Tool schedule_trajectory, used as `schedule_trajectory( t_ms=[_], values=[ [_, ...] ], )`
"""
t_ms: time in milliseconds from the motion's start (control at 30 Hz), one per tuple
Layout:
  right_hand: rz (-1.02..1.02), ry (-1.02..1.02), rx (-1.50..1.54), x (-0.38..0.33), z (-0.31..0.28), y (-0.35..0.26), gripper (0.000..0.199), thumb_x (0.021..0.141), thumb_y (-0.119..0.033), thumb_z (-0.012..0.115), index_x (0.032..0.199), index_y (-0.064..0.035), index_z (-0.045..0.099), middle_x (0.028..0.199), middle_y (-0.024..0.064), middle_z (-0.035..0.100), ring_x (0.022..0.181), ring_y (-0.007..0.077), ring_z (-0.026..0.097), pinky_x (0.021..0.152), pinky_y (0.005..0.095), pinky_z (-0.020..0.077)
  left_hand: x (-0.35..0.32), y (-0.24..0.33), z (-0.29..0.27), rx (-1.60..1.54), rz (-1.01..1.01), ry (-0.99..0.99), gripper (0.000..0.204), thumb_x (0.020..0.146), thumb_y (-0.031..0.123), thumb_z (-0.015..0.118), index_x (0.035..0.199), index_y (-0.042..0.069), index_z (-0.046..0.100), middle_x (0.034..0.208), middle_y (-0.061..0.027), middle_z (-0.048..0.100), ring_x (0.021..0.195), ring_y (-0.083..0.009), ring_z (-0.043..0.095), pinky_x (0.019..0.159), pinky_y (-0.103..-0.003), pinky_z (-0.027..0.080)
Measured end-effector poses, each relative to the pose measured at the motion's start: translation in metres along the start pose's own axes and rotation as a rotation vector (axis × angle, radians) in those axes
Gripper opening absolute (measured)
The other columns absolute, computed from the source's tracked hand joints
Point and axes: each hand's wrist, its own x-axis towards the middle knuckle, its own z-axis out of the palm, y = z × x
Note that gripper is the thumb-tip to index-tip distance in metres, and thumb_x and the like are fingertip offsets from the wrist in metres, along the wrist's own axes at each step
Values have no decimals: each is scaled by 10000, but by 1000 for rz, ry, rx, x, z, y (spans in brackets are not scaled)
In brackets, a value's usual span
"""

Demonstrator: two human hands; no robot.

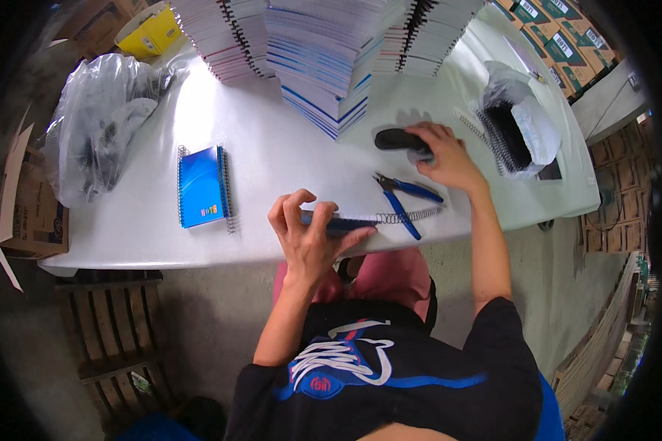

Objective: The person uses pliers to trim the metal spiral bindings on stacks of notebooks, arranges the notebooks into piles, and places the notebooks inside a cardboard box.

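Near the table's front edge, my left hand (301,235) grips a blue notebook (346,224) seen almost edge-on, its fingers closed round the cover. A spiral wire coil (412,216) sticks out from the notebook's right end. Farther right, my right hand (449,158) has its fingers closed over a dark, rounded, elongated tool (394,139); its exact kind does not show, and that area is slightly blurred. Between the hands lie blue-handled pliers (418,192) with their handles spread, one crossing by the coil. Another blue spiral notebook (202,187) lies flat at the left.
Tall stacks of spiral-bound notebooks (316,51) stand at the back of the white table (272,162). A clear plastic bag (99,125) and an open carton (37,213) are at the left. At the right is a bag of black coils (518,132), with boxes (563,44) beyond.
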Motion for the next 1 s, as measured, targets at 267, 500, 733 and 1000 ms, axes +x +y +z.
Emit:
schedule_trajectory(
  t_ms=[267,500,733,1000],
  values=[
    [138,-365,1526,-15,-4,-49,304,637,45,607,916,-30,700,891,80,700,813,162,656,766,261,491,-4,-2,-6,-35,-2,-87,567,551,552,788,718,78,526,1062,-112,425,1093,-342,330,905,-446,315],
    [-87,-346,1271,-11,-17,-57,384,581,126,567,884,-51,723,893,94,702,849,171,669,777,282,508,-4,-1,-10,-77,7,-120,522,551,481,816,704,71,531,1074,-119,423,1127,-353,318,926,-456,302],
    [-147,-311,1358,-6,-26,-67,398,568,135,568,873,-67,726,891,96,700,861,185,674,781,281,510,-3,-4,-12,-111,15,-121,516,542,479,813,684,71,533,1084,-124,425,1129,-361,332,931,-463,299],
    [-91,-270,1314,-3,-25,-81,396,577,121,599,893,-79,728,906,97,700,881,180,667,775,275,507,4,-8,-13,-131,52,-101,536,482,455,831,725,75,541,1104,-127,434,1128,-358,363,906,-476,354]
  ],
)
